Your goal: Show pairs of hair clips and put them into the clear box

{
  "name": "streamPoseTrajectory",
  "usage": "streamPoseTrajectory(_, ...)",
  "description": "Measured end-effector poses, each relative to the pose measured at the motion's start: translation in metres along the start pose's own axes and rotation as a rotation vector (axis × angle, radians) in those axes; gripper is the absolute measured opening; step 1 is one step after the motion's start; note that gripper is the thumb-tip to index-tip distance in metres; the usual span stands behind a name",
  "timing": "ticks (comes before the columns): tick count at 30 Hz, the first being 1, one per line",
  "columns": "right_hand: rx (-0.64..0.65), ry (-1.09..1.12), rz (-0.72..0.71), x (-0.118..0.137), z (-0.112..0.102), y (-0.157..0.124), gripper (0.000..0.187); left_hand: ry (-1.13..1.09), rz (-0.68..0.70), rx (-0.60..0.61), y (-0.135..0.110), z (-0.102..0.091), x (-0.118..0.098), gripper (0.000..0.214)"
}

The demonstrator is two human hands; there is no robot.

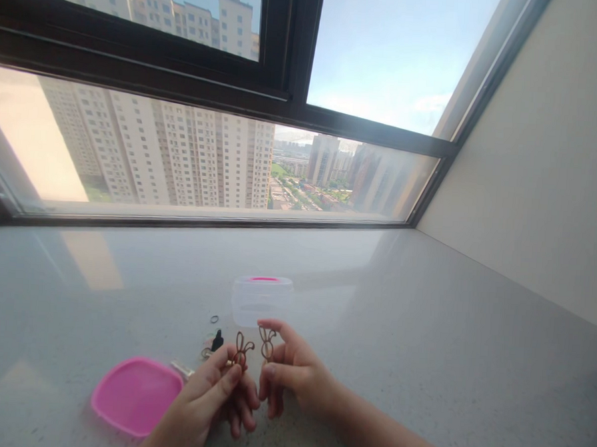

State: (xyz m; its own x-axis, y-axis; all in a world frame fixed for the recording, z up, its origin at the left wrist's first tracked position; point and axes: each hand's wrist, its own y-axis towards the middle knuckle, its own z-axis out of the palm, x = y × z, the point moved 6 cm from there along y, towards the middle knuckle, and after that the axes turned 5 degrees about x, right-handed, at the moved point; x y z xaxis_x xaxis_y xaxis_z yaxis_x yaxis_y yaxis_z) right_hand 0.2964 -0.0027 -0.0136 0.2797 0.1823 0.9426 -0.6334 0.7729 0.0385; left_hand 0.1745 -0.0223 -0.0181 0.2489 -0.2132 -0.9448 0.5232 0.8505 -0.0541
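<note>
My left hand [212, 399] pinches a small brown rabbit-shaped wire clip [243, 349] between thumb and forefinger. My right hand [291, 370] pinches a second brown rabbit-shaped clip [267, 340] the same way. The two clips are held upright, side by side and slightly apart, just above the grey counter [422, 337]. Right behind them stands a small clear plastic box [261, 299] without its lid. A pink lid [137, 395] lies flat on the counter to the left of my left hand.
A small dark ring [214, 319], a small black piece [217, 340] and a metallic bit [181, 368] lie on the counter between the lid and the box. A wide window [206, 158] runs along the far edge. A beige wall [545, 183] bounds the right side.
</note>
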Motion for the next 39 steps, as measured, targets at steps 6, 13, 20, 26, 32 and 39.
streamPoseTrajectory(6, 0.004, 0.028, 0.0, -0.001, 0.0, 0.001, 0.07, 0.099, 0.015, -0.034, -0.003, 0.0, -0.007, 0.033)
streamPoseTrajectory(13, 0.006, 0.068, 0.003, -0.001, 0.0, 0.003, 0.05, 0.295, 0.054, -0.092, -0.004, -0.004, -0.016, 0.032)
streamPoseTrajectory(20, 0.002, 0.057, -0.008, -0.003, 0.0, 0.003, 0.035, 0.184, -0.002, -0.057, 0.0, -0.003, -0.008, 0.037)
streamPoseTrajectory(26, 0.005, 0.061, -0.002, -0.003, 0.0, 0.003, 0.038, 0.173, -0.009, -0.04, 0.002, -0.006, -0.001, 0.036)
streamPoseTrajectory(32, 0.02, 0.083, -0.004, -0.006, -0.001, 0.003, 0.04, 0.186, -0.013, -0.068, 0.005, -0.009, -0.003, 0.038)
streamPoseTrajectory(39, 0.033, 0.091, -0.014, -0.006, 0.0, 0.003, 0.036, 0.162, -0.042, -0.063, 0.005, -0.01, 0.0, 0.044)
